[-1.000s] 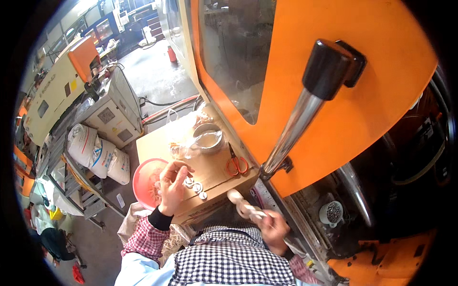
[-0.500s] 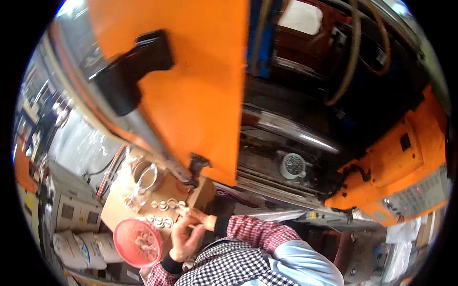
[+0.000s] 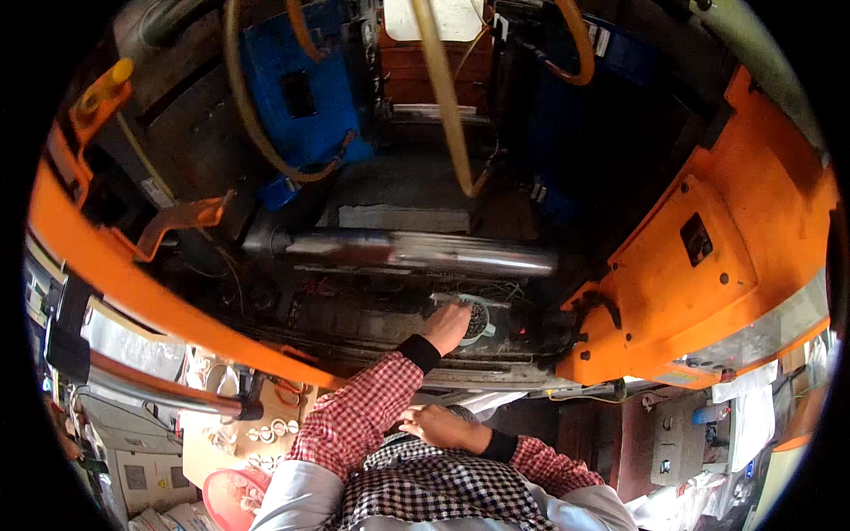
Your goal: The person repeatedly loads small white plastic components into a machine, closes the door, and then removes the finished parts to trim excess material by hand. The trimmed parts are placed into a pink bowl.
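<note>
A light-coloured cup [image 3: 489, 329] full of small grey metal pieces [image 3: 476, 320] stands on the ledge inside the machine. My left hand [image 3: 449, 326] reaches into the opening, its fingers bent together at the cup's left rim. Whatever is between those fingertips is hidden. Close to my chest, in front of the checked apron [image 3: 425, 473], is my right hand [image 3: 443, 427]. Its fingers are curled in and point left; I cannot see what they hold, if anything.
A shiny metal bar [image 3: 416, 251] crosses behind the cup, and hoses [image 3: 447, 106] hang above. An orange control panel [image 3: 682, 283] flanks the right, an orange door frame [image 3: 177, 296] the left. At lower left are a pink bucket [image 3: 221, 496] and several round pieces [image 3: 274, 431] on cardboard.
My hands, together over the table before, have parted. The left has gone into the machine to the cup; the right is by my chest. The orange door now appears farther left.
</note>
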